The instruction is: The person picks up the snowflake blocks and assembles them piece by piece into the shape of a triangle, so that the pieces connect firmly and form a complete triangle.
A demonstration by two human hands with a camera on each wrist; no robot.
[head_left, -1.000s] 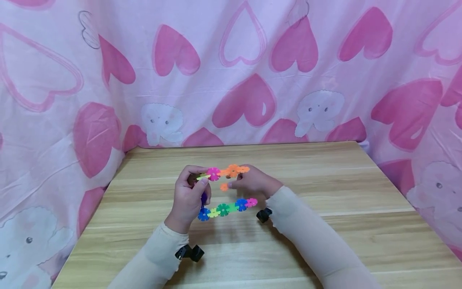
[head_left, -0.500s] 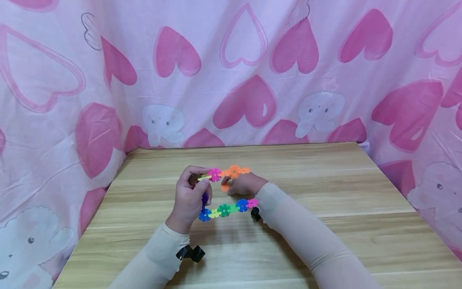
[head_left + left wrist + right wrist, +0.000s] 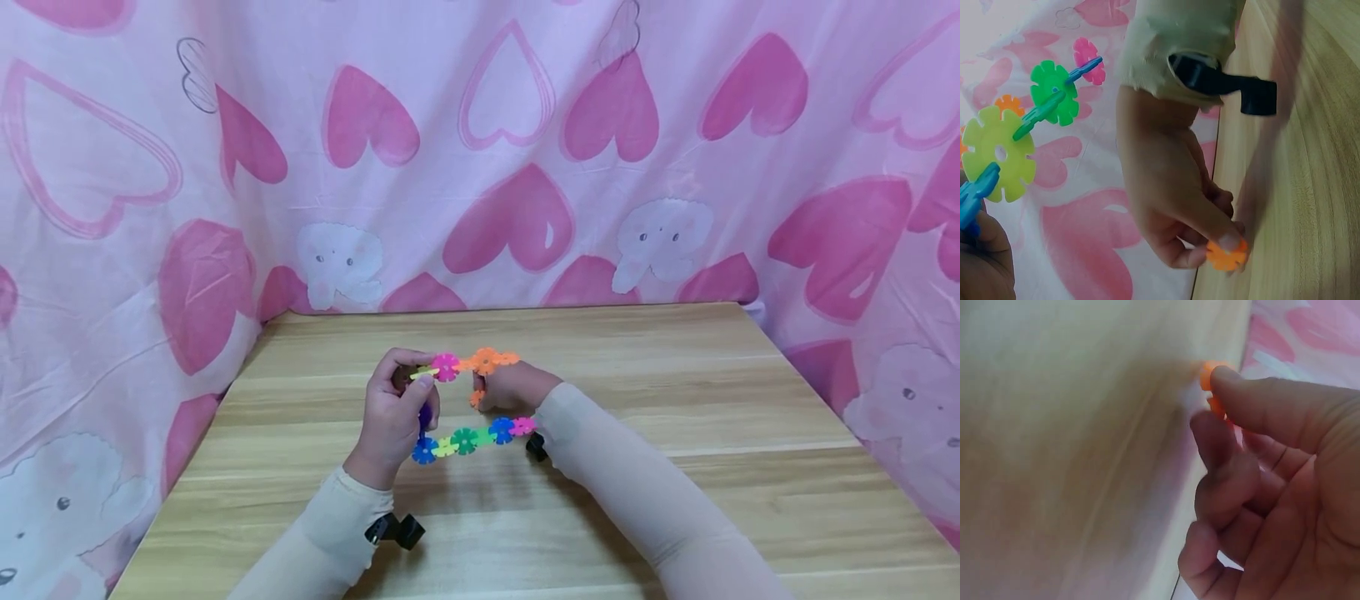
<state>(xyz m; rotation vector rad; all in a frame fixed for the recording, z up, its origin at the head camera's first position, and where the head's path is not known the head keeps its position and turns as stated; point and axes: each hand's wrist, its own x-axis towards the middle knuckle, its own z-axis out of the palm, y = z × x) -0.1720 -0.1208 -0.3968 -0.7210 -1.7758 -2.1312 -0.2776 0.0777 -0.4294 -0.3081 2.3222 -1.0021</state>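
Observation:
My left hand (image 3: 390, 412) grips a bent chain of notched plastic snowflake discs above the table. Its upper arm runs from a pink disc (image 3: 446, 367) to orange discs (image 3: 486, 361). The lower arm carries blue, yellow and green discs (image 3: 465, 441) and ends in a pink one (image 3: 522, 426). Behind the orange end is my right hand (image 3: 517, 385), pinching a separate small orange disc (image 3: 477, 399) between thumb and finger. In the left wrist view that orange disc (image 3: 1227, 255) sits at the thumb tip, apart from the yellow-green disc (image 3: 1016, 150) of the chain.
A wood-grain table (image 3: 712, 383) lies under both hands. Pink curtain cloth (image 3: 510, 217) with hearts hangs along its back and sides. Black wrist mounts (image 3: 395, 530) stick out from the sleeves.
My right hand has shifted left behind the chain, and the pinched orange disc has turned and dropped slightly. The left hand and chain stay nearly still; the head view has tilted up a little.

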